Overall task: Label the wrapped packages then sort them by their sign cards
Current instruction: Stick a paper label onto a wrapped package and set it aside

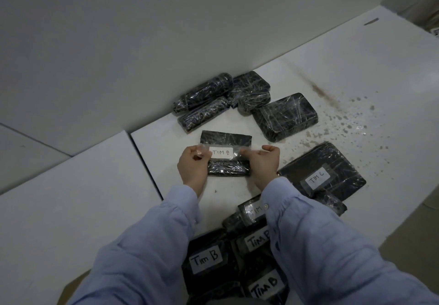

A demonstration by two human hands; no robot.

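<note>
Here, "TIM B" label on clear tape, pinched taut between left grip and right grip, over wrapped package.

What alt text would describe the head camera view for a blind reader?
Two hands, left hand and right hand, press a taped paper label reading "TIM B" onto a black wrapped package on a white table. Unlabelled packages lie behind; labelled packages lie nearer.

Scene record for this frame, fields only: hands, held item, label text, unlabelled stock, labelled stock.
left hand: pinching left end of the tape strip
right hand: pinching right end of the strip
held item: label on clear tape, over a black wrapped package
label text: TIM B
unlabelled stock: cluster of wrapped packages by the wall
labelled stock: TIM C package to the right; TIM B packages nearest the person
</note>
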